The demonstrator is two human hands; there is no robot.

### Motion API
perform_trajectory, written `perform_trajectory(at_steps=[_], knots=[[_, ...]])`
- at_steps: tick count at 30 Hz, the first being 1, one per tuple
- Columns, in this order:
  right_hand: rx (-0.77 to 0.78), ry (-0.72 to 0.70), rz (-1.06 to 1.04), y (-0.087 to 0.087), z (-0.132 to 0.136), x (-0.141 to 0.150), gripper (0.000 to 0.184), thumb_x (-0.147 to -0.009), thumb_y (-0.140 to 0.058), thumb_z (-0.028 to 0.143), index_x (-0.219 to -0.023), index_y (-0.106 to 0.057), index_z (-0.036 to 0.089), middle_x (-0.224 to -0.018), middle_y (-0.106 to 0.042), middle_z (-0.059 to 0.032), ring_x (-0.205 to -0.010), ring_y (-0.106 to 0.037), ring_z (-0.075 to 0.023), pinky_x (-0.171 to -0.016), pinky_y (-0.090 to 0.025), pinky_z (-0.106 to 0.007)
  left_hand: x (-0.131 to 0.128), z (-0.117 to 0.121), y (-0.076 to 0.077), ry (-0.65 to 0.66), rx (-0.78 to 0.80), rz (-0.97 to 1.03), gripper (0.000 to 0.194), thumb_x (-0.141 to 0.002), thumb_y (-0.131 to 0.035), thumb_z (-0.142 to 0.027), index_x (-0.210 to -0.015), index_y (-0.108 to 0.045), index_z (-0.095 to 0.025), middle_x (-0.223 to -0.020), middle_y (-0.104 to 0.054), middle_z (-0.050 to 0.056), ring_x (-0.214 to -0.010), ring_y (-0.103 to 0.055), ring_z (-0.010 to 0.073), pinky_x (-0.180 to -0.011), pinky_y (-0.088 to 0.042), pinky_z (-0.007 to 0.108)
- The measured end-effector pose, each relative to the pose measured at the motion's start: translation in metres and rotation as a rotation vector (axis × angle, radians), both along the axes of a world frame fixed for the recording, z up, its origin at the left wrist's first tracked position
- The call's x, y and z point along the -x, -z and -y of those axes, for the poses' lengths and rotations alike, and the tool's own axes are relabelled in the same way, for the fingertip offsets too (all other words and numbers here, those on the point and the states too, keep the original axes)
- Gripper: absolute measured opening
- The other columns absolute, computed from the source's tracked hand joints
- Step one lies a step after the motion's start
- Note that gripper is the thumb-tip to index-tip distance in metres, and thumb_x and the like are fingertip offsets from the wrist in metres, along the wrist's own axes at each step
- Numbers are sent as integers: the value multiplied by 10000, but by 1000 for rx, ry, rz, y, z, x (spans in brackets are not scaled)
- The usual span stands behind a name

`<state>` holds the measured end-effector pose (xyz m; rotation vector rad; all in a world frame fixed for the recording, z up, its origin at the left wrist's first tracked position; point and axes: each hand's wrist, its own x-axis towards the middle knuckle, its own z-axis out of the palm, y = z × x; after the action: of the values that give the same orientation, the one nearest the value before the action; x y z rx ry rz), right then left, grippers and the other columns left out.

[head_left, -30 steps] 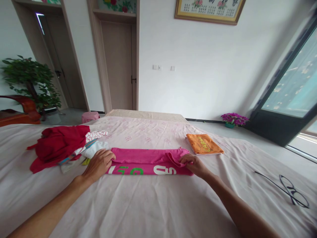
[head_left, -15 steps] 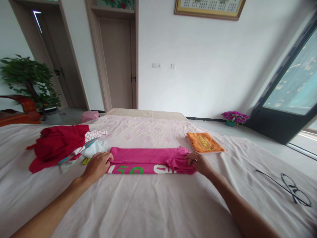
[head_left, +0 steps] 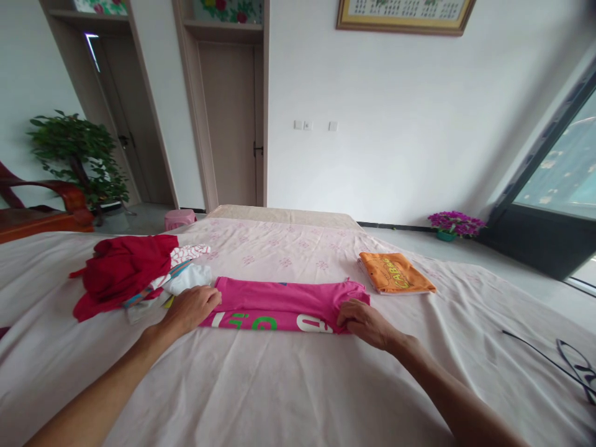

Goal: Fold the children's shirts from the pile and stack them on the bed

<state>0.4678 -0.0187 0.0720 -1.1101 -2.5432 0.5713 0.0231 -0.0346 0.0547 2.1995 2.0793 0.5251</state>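
A pink shirt [head_left: 284, 304] with green and white letters lies folded into a long strip across the bed [head_left: 279, 391]. My left hand [head_left: 193, 308] rests on its left end, fingers curled over the cloth edge. At the shirt's right end my right hand [head_left: 365, 321] pinches the folded sleeve part, fingers closed on the fabric.
A heap of red and white clothes [head_left: 125, 273] lies left of the shirt. A folded orange garment [head_left: 395, 273] sits to the right. Black-rimmed glasses [head_left: 575, 366] lie at the bed's far right. Beyond the bed are a pink stool [head_left: 179, 218], a potted plant [head_left: 81, 155] and purple flowers [head_left: 454, 223].
The right hand has drawn the shirt's right end inward to the left, so the strip looks shorter. The left hand has stayed on the left end. The camera has turned slightly left.
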Motion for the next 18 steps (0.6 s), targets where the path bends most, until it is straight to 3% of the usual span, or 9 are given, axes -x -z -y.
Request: perform_trajectory(at_steps=[2,5,8,10,14,18], knots=[[10,56,-63,2,-11,-3,329,-707,-434,78,-798,-724,204,-857,-712,-28,-845,-619,-187,-809,-459,-289,-11,-5,-9,-82,41,42,275,-877,-427,-289,-854,-698,-250,-946,-745,17,-935,-663,188,-856,-449,265],[-50,193,-131,3,-28,7,363,-800,-387,120,-933,-719,182,-973,-715,-62,-902,-638,-200,-840,-476,-311,-43,-17,-8,-18,9,139,337,-905,-385,-304,-1042,-687,-242,-1119,-724,43,-1071,-635,185,-946,-430,273],[-185,243,-35,9,-35,28,422,-910,-334,185,-1198,-643,172,-1211,-656,-106,-1116,-592,-219,-974,-436,-346,-75,-32,13,131,-48,134,436,-934,-347,-341,-1234,-618,-176,-1303,-635,93,-1223,-558,192,-1059,-372,314],[-266,250,120,19,-36,41,458,-962,-335,284,-1360,-526,161,-1394,-534,-133,-1301,-464,-256,-1072,-361,-404,-87,-40,32,128,-54,34,512,-942,-350,-399,-1333,-546,-133,-1413,-536,134,-1333,-457,234,-1119,-305,384],[-350,301,403,49,-35,43,534,-982,-352,433,-1462,-404,207,-1529,-366,-113,-1431,-266,-305,-1143,-230,-515,-78,-51,60,12,-30,-154,666,-918,-375,-557,-1460,-399,-171,-1523,-382,155,-1427,-299,312,-1139,-218,493],[-406,378,491,64,-40,24,573,-982,-332,478,-1486,-370,209,-1541,-340,-116,-1435,-253,-311,-1154,-191,-520,-55,-58,66,-21,6,-207,727,-903,-348,-627,-1492,-340,-202,-1541,-348,161,-1440,-266,314,-1144,-171,505]])
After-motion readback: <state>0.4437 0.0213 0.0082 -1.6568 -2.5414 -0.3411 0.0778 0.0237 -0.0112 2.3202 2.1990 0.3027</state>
